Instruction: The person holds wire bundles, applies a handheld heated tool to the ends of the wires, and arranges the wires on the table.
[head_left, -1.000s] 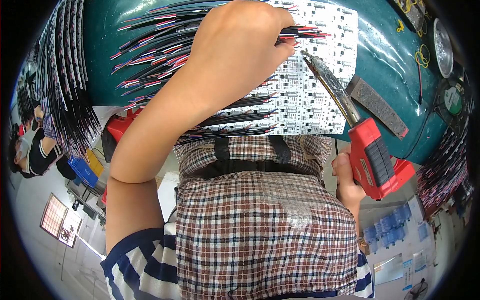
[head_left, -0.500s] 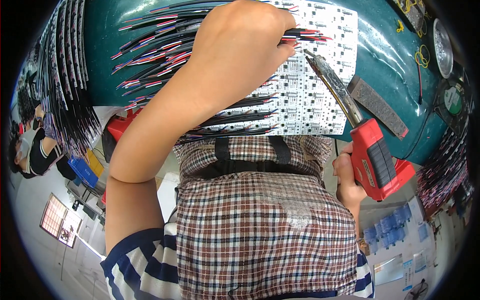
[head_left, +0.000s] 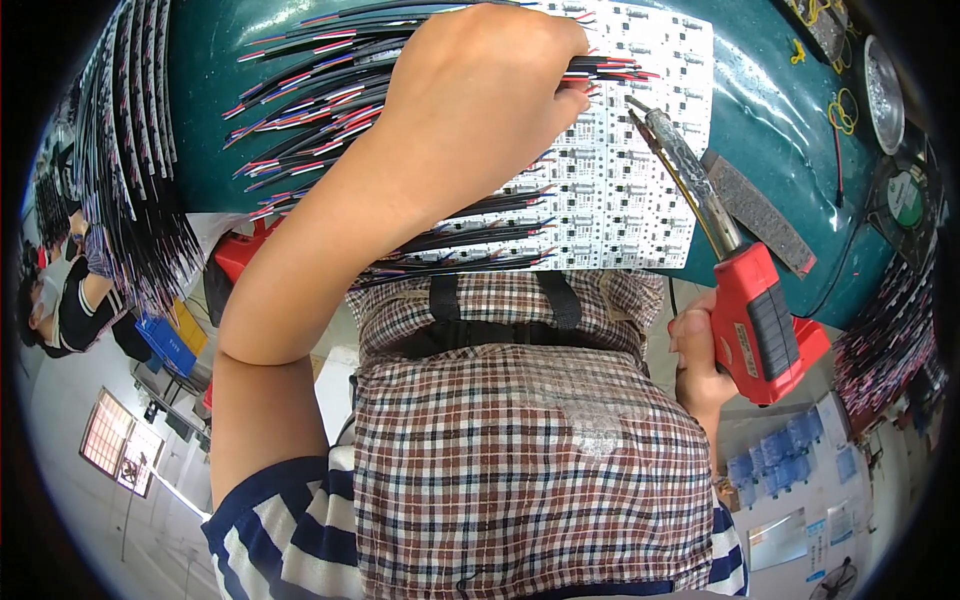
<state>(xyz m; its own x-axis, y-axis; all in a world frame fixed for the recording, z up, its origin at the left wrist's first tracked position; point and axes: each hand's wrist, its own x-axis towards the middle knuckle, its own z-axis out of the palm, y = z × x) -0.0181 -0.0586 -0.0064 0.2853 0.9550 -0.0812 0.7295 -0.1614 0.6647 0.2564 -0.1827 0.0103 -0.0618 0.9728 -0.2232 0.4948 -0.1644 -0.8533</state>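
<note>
My left hand is closed on a bundle of wires, black with red and white ends, that pokes out past its fingers over a white circuit board panel. More wire bundles lie in rows along the panel's left side, partly hidden under my forearm. My right hand grips a red soldering gun. Its metal barrel slants up to the left, and the tip is above the panel, to the right of and below the held wire ends, apart from them.
A grey abrasive-looking bar lies right of the panel on the green tabletop. Farther right are a round metal dish, a small black fan and yellow wire scraps. Wired strips hang at the left; a person sits beyond.
The soldering gun in my right hand has shifted slightly right, its tip drawing away from the wire ends. My left hand has stayed nearly still on the wires.
</note>
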